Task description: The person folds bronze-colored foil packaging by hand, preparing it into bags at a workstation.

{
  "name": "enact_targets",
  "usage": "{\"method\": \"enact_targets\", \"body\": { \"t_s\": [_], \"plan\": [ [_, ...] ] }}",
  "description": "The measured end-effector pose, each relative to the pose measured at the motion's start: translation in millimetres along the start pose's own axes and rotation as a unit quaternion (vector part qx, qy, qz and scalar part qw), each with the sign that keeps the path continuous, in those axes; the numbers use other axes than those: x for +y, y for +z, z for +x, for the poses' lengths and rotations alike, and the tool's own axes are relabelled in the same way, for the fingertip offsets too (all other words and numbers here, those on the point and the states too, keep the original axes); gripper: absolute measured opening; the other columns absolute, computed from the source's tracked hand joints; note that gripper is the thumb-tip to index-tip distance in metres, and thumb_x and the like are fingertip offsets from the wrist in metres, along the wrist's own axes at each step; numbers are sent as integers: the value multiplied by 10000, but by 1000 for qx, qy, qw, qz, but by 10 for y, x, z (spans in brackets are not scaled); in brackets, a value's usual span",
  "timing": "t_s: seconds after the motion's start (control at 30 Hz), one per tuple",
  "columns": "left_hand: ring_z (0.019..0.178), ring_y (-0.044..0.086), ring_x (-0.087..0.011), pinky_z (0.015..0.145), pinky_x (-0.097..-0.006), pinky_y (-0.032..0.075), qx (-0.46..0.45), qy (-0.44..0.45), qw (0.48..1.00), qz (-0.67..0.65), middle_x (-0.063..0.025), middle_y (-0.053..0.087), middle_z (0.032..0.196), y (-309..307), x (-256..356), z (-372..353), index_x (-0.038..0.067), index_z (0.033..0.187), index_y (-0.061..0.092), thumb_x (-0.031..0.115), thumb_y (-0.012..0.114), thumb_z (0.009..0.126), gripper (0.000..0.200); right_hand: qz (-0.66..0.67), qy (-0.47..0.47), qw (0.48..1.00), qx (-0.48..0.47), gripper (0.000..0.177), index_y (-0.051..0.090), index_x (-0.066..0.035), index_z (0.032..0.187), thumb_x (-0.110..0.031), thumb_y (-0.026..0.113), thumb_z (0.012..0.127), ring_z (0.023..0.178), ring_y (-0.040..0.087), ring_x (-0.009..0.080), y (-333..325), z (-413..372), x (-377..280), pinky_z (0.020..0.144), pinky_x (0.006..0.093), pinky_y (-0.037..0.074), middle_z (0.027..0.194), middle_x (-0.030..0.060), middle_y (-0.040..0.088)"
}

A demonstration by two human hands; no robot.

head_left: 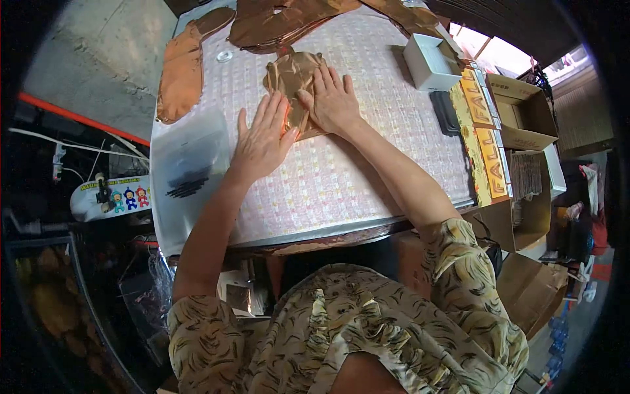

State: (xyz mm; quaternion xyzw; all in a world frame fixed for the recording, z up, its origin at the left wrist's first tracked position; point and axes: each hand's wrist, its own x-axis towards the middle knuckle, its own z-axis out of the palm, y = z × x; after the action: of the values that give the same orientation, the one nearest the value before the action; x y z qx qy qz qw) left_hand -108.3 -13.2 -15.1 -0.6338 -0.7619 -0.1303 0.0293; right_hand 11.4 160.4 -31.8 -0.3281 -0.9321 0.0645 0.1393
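Note:
A flat, shiny copper-coloured foil piece, which looks like an uninflated foil balloon (293,71), lies on the patterned tablecloth (341,190). My left hand (261,141) rests flat at its lower left edge, fingers stretched out over the foil. On the other side, my right hand (333,102) presses flat on its right part with the fingers spread. An orange-red glint shows on the foil beside my left fingertips. Part of the foil is hidden under both hands.
Copper foil pieces lie stacked at the back (282,29) and at the left (180,79), near a small white ring (224,56). A clear plastic tray (220,141) holds dark thin pieces. A white box (430,65), black tray (445,113) and FALL packaging (484,148) line the right edge.

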Motion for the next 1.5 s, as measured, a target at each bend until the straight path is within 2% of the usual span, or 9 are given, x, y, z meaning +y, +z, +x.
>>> {"method": "enact_targets", "body": {
  "t_s": [0.3, 0.4, 0.47, 0.5, 0.63, 0.9, 1.0, 1.27, 1.5],
  "plan": [
    [1533, 280, -252, 1196, -631, 168, 9, 2, 1000, 27, -93, 287, 1672, -7, 24, 6, 63, 1570, 352, 410, 540, 1012, 683, 7, -11, 1000, 18, 684, 349, -45, 1571, -510, 329, 1070, 1533, 269, 300, 145, 857, 718, 1209, 590, 189, 1651, 162, 314],
    [1530, 288, -249, 1192, -630, 177, 18, 0, 999, 28, -90, 305, 1664, -7, 40, 2, 63, 1564, 366, 407, 553, 1007, 681, 98, -116, 988, 7, 548, 532, -28, 1452, -400, 433, 1062, 1420, 474, 258, 80, 1061, 1121, 1153, 538, 324, 1502, 195, 527],
    [1527, 295, -249, 1190, -632, 182, 27, -1, 999, 29, -90, 315, 1660, -9, 42, 14, 62, 1560, 375, 406, 559, 1005, 678, 296, 21, 955, 6, 401, 692, 13, 1230, -303, 566, 1017, 1171, 674, 215, -149, 1111, 1211, 1006, 447, 484, 1218, 190, 720],
    [1525, 302, -248, 1190, -633, 184, 33, -1, 999, 26, -88, 325, 1656, 0, 41, 8, 64, 1558, 381, 408, 558, 1006, 674, 273, -14, 959, 76, 349, 766, 39, 966, -304, 703, 945, 784, 733, 197, -217, 1059, 1195, 711, 356, 570, 851, 148, 768],
    [1523, 313, -247, 1193, -631, 186, 49, 10, 998, 27, -82, 346, 1646, 23, 27, -15, 70, 1557, 389, 416, 552, 1011, 666, 362, 40, 923, -125, 298, 741, 47, 725, -217, 833, 827, 462, 545, 145, -333, 987, 907, 414, 303, 414, 622, 91, 661],
    [1522, 314, -253, 1199, -626, 183, 45, 6, 999, 18, -76, 330, 1654, 48, 5, -12, 77, 1574, 358, 438, 529, 1029, 675, 422, 115, 885, -158, 204, 692, 7, 691, -105, 843, 769, 403, 435, 129, -322, 1001, 526, 372, 315, 272, 558, 50, 569],
    [1524, 309, -256, 1201, -624, 182, 52, -2, 999, -4, -96, 322, 1654, 55, -21, -14, 77, 1576, 350, 454, 523, 1032, 684, 550, 121, 808, -173, 236, 678, -28, 687, -135, 874, 764, 402, 441, 122, -319, 954, 606, 371, 299, 272, 562, 37, 568],
    [1451, 413, -359, 1196, -493, 307, 184, 54, 960, -204, -219, 407, 1575, -27, -112, 28, 35, 1542, 370, 313, 632, 1000, 663, 548, 133, 811, -156, 268, 697, -79, 705, -229, 887, 821, 497, 503, 87, -740, 693, 621, 456, 269, 363, 618, 12, 620],
    [1427, 451, -364, 1171, -439, 375, 276, -83, 872, -396, -235, 431, 1555, -339, 167, -218, -1, 1525, 361, 124, 667, 965, 650, 419, -92, 893, 140, 120, 776, -35, 970, -109, 797, 878, 736, 623, 106, -1559, -180, 418, 641, 253, 477, 817, 18, 716]
  ]
}}
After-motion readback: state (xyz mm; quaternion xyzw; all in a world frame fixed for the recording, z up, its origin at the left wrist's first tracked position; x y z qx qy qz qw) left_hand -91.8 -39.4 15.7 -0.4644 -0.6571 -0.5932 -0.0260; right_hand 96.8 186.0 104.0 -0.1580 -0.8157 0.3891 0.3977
